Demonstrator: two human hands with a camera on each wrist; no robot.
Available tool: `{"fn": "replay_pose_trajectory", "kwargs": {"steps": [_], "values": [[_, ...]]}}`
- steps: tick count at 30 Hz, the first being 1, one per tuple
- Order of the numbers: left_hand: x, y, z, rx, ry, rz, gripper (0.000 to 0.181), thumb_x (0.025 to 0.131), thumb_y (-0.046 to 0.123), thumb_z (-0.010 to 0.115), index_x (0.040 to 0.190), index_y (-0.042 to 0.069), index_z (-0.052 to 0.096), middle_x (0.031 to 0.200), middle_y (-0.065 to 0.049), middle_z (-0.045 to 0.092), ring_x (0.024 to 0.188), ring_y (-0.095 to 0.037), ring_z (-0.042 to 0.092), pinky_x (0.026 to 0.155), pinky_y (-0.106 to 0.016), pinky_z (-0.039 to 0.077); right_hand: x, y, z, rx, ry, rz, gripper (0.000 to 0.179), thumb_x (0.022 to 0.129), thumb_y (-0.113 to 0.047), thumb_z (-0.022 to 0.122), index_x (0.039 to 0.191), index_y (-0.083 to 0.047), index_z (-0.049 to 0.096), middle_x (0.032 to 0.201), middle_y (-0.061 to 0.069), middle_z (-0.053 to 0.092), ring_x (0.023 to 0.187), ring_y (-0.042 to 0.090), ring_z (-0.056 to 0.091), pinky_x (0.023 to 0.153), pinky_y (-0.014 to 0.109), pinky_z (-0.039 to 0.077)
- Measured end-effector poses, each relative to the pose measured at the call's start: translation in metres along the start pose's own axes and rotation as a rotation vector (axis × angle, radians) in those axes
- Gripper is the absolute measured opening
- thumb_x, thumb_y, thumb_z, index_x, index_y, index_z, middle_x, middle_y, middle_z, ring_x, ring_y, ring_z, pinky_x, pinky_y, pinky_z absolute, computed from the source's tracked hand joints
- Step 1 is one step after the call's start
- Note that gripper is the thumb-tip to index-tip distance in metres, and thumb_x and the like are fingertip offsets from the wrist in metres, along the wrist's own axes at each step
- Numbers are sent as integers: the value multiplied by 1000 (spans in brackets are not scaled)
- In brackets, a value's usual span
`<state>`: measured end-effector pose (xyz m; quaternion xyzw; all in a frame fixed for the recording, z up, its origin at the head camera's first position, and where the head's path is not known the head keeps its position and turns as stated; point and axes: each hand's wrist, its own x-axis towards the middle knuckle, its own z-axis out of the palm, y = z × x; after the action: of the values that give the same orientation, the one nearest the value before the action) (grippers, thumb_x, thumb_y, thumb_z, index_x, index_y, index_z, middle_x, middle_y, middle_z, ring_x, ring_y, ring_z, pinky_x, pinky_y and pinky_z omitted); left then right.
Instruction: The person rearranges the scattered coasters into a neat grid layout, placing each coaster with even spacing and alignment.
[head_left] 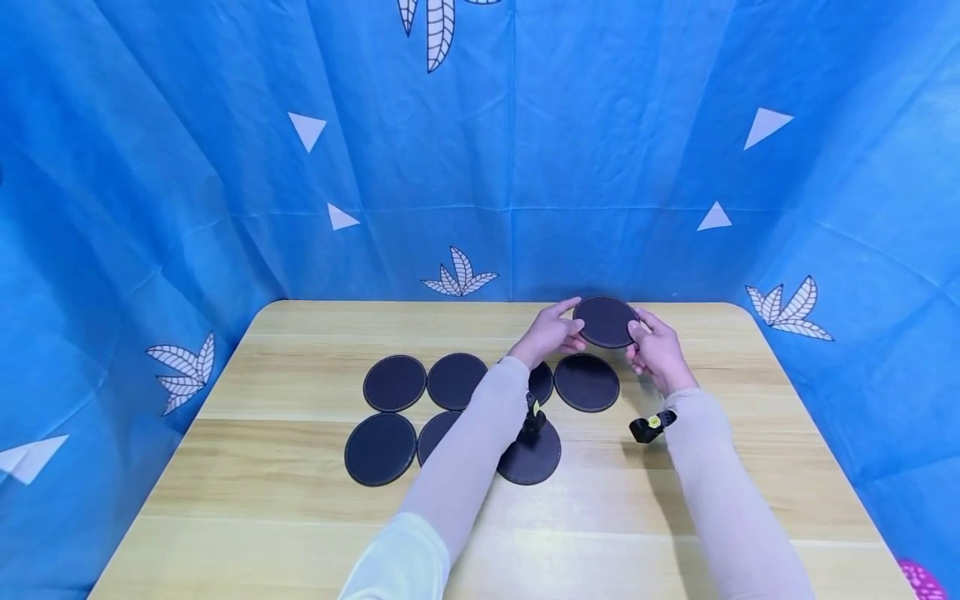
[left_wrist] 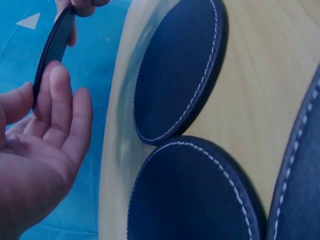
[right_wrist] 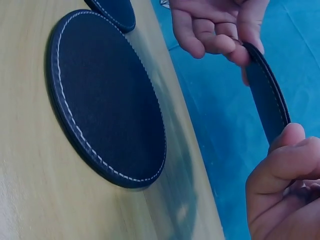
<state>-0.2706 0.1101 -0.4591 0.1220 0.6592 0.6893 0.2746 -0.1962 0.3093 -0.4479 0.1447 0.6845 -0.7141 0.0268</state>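
Both hands hold one round dark coaster (head_left: 606, 322) above the far edge of the table. My left hand (head_left: 553, 332) pinches its left rim between thumb and fingers, and my right hand (head_left: 657, 350) pinches the right rim. In the left wrist view the held coaster (left_wrist: 55, 45) is seen nearly edge-on, raised off the wood. Just below the hands lies another coaster (head_left: 587, 383), flat, with pale stitching round its rim in the right wrist view. Beside it a further coaster (head_left: 541, 383) is partly covered by the left forearm.
More dark coasters lie in two rows on the wooden table (head_left: 247, 483), including one at the front left (head_left: 380, 449) and one at the front right (head_left: 531, 454). The left forearm hides part of the rows. A blue patterned curtain (head_left: 585, 150) hangs behind the table.
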Motion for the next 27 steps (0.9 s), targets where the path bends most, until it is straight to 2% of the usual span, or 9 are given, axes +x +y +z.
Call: {"fn": "replay_pose_trajectory", "kwargs": {"steps": [11, 18, 27], "values": [[-14, 4, -10, -6, -73, 60, 69, 102, 7, 59, 162, 20, 27, 82, -12, 71, 62, -16, 64, 70, -31, 59, -9, -7, 9, 54, -61, -56, 53, 109, -17, 43, 160, -11, 28, 54, 0, 51, 38, 7, 39, 37, 21, 39], [-21, 2, -13, -2, -81, 93, 69, 102, 7, 58, 162, 19, 25, 78, -8, 71, 62, -15, 63, 67, -28, 56, -16, -11, 12, 69, -88, -63, 57, 109, -18, 44, 162, -12, 23, 55, 0, 52, 38, 7, 39, 37, 21, 40], [-32, 8, -14, -2, -73, 122, 68, 102, 4, 58, 161, 23, 30, 80, -12, 71, 60, -16, 63, 64, -27, 55, -26, -14, 16, 79, -108, -103, 57, 109, -18, 44, 162, -11, 23, 55, 1, 53, 38, 8, 40, 37, 21, 41]]}}
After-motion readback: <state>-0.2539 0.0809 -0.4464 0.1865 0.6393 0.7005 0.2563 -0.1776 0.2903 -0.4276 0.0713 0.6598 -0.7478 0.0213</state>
